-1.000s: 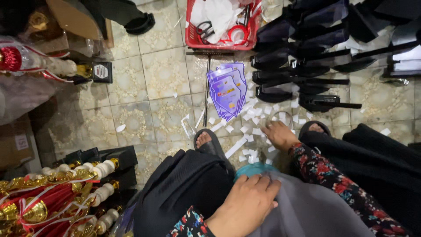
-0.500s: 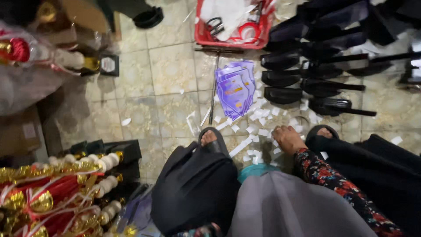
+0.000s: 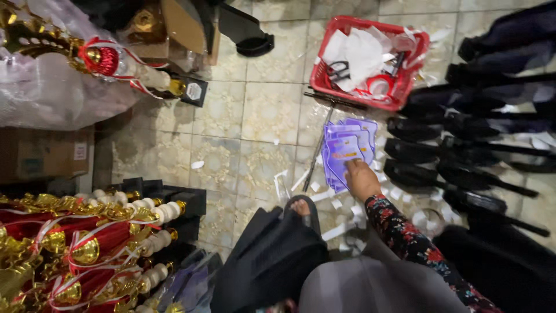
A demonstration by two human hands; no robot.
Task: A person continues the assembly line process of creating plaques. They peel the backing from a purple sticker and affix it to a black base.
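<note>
A stack of purple printed cards (image 3: 346,149) lies on the tiled floor (image 3: 272,110), a little right of the middle of the view. The right hand (image 3: 361,178) reaches out to it from the 5 o'clock side, fingertips resting on the lower edge of the stack; the fingers are bunched loosely, and whether they pinch a card cannot be told. The arm wears a dark floral sleeve (image 3: 405,232). The left hand is out of sight. Just beside the cards at 9 o'clock lies a thin dark metal rod (image 3: 321,142), running from 12 to 6 o'clock. White paper scraps (image 3: 336,203) are scattered at 6 o'clock, near a foot in a dark sandal (image 3: 302,208). At 12 o'clock stands a red plastic basket (image 3: 322,66) holding white paper, scissors and a tape roll. At 3 o'clock, rows of black moulded bases (image 3: 457,156) cover the floor. Far off at 8 o'clock stand red and gold trophies (image 3: 87,243) with white columns, and at 10 o'clock another trophy (image 3: 104,58) lies on clear plastic wrap.
</note>
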